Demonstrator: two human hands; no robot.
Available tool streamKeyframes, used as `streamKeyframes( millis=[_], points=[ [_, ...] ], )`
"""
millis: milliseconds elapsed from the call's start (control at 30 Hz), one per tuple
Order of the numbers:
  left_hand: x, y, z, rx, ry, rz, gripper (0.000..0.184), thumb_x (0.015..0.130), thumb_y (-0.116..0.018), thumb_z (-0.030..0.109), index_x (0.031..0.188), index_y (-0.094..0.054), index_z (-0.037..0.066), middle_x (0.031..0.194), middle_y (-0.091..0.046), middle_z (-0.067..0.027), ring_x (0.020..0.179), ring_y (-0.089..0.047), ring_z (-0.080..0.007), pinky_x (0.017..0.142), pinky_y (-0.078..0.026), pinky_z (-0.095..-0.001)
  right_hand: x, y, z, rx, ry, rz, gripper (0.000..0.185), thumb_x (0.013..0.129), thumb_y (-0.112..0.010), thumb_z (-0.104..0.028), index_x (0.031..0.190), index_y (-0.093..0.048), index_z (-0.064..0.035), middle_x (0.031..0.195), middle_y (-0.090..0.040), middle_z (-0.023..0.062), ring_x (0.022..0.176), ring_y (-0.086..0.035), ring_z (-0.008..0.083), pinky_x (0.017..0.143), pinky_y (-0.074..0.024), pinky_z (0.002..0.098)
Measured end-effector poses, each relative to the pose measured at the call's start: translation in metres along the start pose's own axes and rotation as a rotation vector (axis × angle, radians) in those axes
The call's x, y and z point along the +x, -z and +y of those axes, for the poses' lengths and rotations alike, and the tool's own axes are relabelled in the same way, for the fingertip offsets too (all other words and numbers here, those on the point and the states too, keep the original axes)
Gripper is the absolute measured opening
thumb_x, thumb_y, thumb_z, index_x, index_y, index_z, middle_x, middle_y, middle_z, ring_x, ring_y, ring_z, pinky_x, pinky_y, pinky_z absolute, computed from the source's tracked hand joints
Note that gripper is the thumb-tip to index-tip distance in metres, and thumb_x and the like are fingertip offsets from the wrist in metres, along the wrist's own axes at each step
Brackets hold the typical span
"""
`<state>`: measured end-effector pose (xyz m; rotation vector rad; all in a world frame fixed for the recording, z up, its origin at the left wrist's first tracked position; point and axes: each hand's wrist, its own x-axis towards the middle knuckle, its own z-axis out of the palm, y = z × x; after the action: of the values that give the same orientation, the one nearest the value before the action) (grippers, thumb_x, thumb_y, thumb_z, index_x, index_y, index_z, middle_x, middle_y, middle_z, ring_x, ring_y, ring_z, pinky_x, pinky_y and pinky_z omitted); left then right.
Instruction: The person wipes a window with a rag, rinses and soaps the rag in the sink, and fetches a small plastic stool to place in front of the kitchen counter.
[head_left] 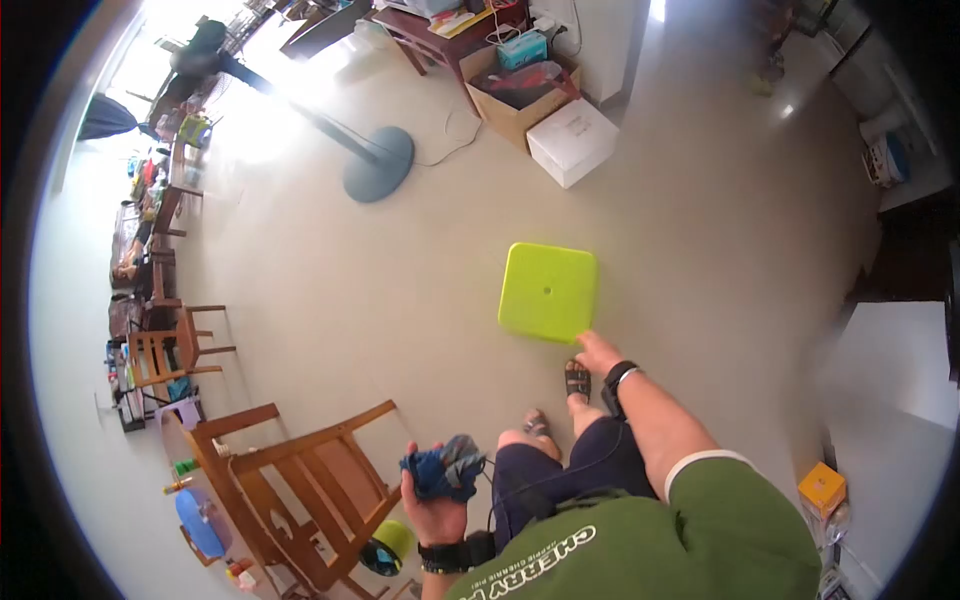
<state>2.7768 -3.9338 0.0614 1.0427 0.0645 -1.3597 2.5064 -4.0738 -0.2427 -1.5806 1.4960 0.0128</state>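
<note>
A bright green square stool (548,290) is in front of me, seen from above. My right hand (598,354) is at its near right corner, with the fingers bent against the edge. Bunched blue and grey cloth (443,468) lies in my left hand (436,510), the palm turned up and the fingers curled round it. My left hand is low in the view, just right of a wooden chair (330,470).
A fan's round base (380,165) stands on the floor beyond the stool, its cable trailing right. Behind are an open cardboard box (500,105) and a white box (573,142). Wooden chairs and cluttered tables line the left wall. An orange box (822,489) is at lower right.
</note>
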Motion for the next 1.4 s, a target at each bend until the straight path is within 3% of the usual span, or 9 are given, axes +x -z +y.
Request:
streamKeyframes(
  millis=[600,733,833,967,1033,1067,1167,1200,1400],
  points=[
    [0.143,0.042,-0.006,0.269,0.268,0.242,0.051,0.091,-0.048,0.045,0.134,-0.042,0.019,0.118,-0.055,-0.0151,0.110,-0.053,-0.0364,0.085,-0.049,-0.0527,0.170,-0.090,-0.019,0.231,-0.302,0.105,0.045,0.081,-0.062,-0.019,0.123,-0.050,-0.0075,0.146,-0.031,0.0144,0.113,-0.052,0.0351,0.092,-0.0435,0.0447],
    [0.151,0.031,0.010,0.229,0.395,0.165,0.046,0.096,-0.041,0.040,0.133,-0.044,0.012,0.128,-0.052,-0.0179,0.124,-0.044,-0.0380,0.102,-0.035,-0.0524,0.203,-0.100,-0.013,0.485,-0.292,0.292,0.037,0.074,-0.068,-0.023,0.106,-0.059,-0.0044,0.124,-0.052,0.0194,0.103,-0.057,0.0350,0.088,-0.0458,0.0420],
    [0.153,0.022,0.015,0.276,0.361,0.227,0.047,0.095,-0.045,0.040,0.133,-0.044,0.013,0.129,-0.051,-0.0211,0.124,-0.041,-0.0459,0.101,-0.033,-0.0611,0.204,-0.088,-0.007,0.702,-0.302,0.362,0.034,0.072,-0.069,-0.024,0.097,-0.062,-0.0033,0.102,-0.062,0.0199,0.096,-0.060,0.0352,0.085,-0.0471,0.0400],
    [0.158,0.019,0.030,0.154,0.417,0.083,0.046,0.095,-0.045,0.039,0.132,-0.044,0.012,0.128,-0.051,-0.0220,0.123,-0.043,-0.0438,0.101,-0.034,-0.0588,0.155,-0.064,0.010,0.811,-0.347,0.468,0.031,0.074,-0.068,-0.024,0.095,-0.061,-0.0029,0.085,-0.065,0.0156,0.079,-0.063,0.0285,0.072,-0.0502,0.0363],
    [0.167,0.016,0.039,-0.107,0.556,-0.073,0.045,0.095,-0.044,0.039,0.131,-0.045,0.011,0.127,-0.051,-0.0220,0.122,-0.043,-0.0432,0.101,-0.035,-0.0586,0.102,-0.026,0.008,1.017,-0.397,0.431,0.029,0.077,-0.067,-0.027,0.095,-0.059,-0.0062,0.073,-0.058,0.0044,0.056,-0.053,0.0118,0.049,-0.0438,0.0270],
    [0.166,-0.013,0.045,0.287,0.484,-0.126,0.042,0.096,-0.044,0.037,0.126,-0.047,0.008,0.124,-0.053,-0.0209,0.121,-0.045,-0.0415,0.101,-0.035,-0.0589,0.076,-0.017,0.013,1.099,-0.432,0.411,0.027,0.078,-0.067,-0.027,0.095,-0.059,-0.0074,0.074,-0.057,0.0031,0.058,-0.052,0.0123,0.050,-0.0435,0.0267],
    [0.177,-0.028,0.051,0.020,0.605,-0.323,0.042,0.097,-0.042,0.036,0.125,-0.047,0.005,0.126,-0.051,-0.0232,0.119,-0.046,-0.0434,0.100,-0.036,-0.0605,-0.021,0.008,0.007,1.242,-0.554,0.503,0.023,0.081,-0.067,-0.028,0.097,-0.060,-0.0124,0.084,-0.057,-0.0014,0.072,-0.053,0.0086,0.059,-0.0436,0.0257],
    [0.173,-0.050,0.051,0.365,0.506,-0.282,0.042,0.097,-0.042,0.035,0.122,-0.049,0.003,0.125,-0.051,-0.0248,0.120,-0.045,-0.0445,0.102,-0.034,-0.0601,-0.054,0.010,0.007,1.274,-0.597,0.540,0.024,0.082,-0.067,-0.029,0.098,-0.060,-0.0121,0.086,-0.057,-0.0019,0.076,-0.053,0.0086,0.062,-0.0441,0.0266],
    [0.168,-0.122,0.026,0.325,0.665,-0.536,0.051,0.095,-0.044,0.036,0.114,-0.047,-0.011,0.106,-0.051,-0.0197,0.096,-0.049,-0.0319,0.088,-0.041,-0.0400,-0.214,-0.031,0.017,1.452,-0.681,0.947,0.027,0.079,-0.068,-0.031,0.095,-0.061,-0.0109,0.083,-0.055,-0.0011,0.076,-0.052,0.0108,0.062,-0.0451,0.0288]
  ],
)
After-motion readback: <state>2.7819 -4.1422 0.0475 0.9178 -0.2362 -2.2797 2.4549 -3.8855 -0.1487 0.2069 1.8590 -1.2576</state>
